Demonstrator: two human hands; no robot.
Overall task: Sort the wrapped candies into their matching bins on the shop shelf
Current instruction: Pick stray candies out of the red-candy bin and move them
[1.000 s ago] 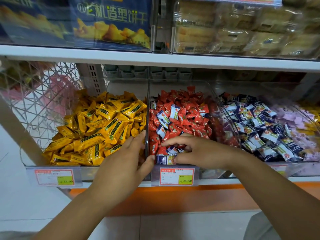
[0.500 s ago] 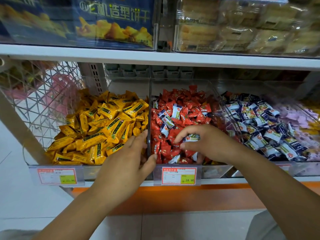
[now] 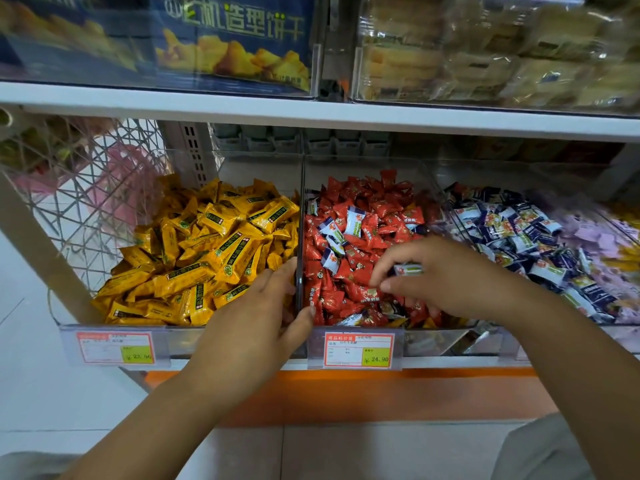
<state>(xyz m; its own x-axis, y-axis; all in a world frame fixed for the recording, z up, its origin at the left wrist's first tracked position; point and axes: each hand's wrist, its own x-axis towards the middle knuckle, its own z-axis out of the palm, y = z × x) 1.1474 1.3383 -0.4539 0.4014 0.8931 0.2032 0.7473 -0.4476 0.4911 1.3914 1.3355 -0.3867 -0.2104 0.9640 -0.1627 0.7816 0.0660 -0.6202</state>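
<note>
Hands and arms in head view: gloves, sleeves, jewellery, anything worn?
Both bare: the left hand and right hand show no gloves, rings or watch, and the forearms no sleeves. Some grey clothing shows at the lower right edge.

The bins [image 3: 302,209] are clear hard plastic, smooth, with a faint glare along the edges. The yellow candies [image 3: 207,258] and red candies [image 3: 363,209] wear glossy, crinkled film that catches the light, as does the white-and-blue candy [image 3: 408,269] pinched in the right hand [image 3: 446,278]. The shelf board [image 3: 311,114] looks like smooth white-painted metal. The price tags [image 3: 358,348] are matt printed paper behind clear plastic strips. On the left, the wire basket [image 3: 86,188] is thin, pale-coated metal. The upper packs [image 3: 485,46] sit in shiny clear wrap. The orange band [image 3: 346,393] is flat and matt.
</note>
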